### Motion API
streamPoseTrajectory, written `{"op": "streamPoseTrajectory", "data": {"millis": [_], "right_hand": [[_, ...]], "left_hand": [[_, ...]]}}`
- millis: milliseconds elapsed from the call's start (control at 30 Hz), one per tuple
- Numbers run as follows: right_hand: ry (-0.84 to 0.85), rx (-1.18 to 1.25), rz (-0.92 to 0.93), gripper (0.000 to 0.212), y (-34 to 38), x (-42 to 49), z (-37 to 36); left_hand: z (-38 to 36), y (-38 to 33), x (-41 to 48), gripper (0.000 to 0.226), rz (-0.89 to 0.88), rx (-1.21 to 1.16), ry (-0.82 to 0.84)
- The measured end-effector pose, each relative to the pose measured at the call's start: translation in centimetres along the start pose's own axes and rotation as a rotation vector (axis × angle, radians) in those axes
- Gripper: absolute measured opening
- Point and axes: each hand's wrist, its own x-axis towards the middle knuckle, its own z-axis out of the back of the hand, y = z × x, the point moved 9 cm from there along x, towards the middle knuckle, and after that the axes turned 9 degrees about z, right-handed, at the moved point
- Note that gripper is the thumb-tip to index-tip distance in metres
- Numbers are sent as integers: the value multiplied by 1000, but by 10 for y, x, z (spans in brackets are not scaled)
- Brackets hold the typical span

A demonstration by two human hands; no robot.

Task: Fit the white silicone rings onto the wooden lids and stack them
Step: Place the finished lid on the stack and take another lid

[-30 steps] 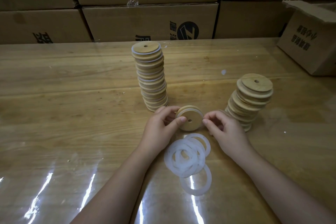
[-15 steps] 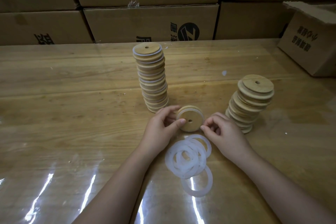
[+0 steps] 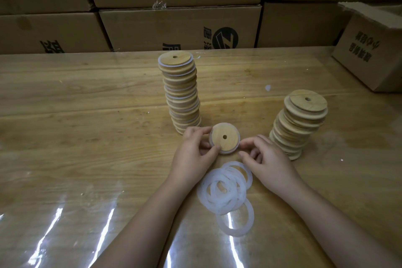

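- Left hand (image 3: 195, 150) grips one wooden lid (image 3: 225, 137) by the rim, thumb on the near edge and fingers behind. The lid is tilted, face up toward the camera.
- Right hand (image 3: 268, 159) has curled fingers with the tips at the lid's right rim. Can't tell if it pinches or only touches.
- White ring (image 3: 231, 152) shows as a thin edge round the lid's lower rim and looks seated or nearly so.
- Step in hand, likely: pressing the ring home on this lid.
- Ringed stack (image 3: 181, 93) is just beyond the left hand, bare-lid stack (image 3: 298, 124) just right of the right hand, and loose rings (image 3: 226, 189) between the wrists.
- Next: check the ring all round, then set the lid on the ringed stack. It's tall and leaning, so place it centred and gently.
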Motion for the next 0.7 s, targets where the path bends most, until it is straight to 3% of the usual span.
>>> {"op": "streamPoseTrajectory", "data": {"millis": [267, 367, 467, 600, 700], "right_hand": [[32, -12, 37, 30, 2, 0, -2], [35, 3, 39, 33, 2, 0, -3], [30, 9, 32, 30, 1, 0, -3], [35, 22, 32, 27, 1, 0, -3], [26, 32, 31, 25, 1, 0, -2]], "left_hand": [[7, -4, -2, 48, -44, 88, -98], [9, -11, -5, 39, -83, 129, -120], [6, -32, -17, 13, -243, 252, -130], [-7, -54, -31, 18, -467, 499, -95], [-9, -58, -35, 19, -537, 600, -90]]}}
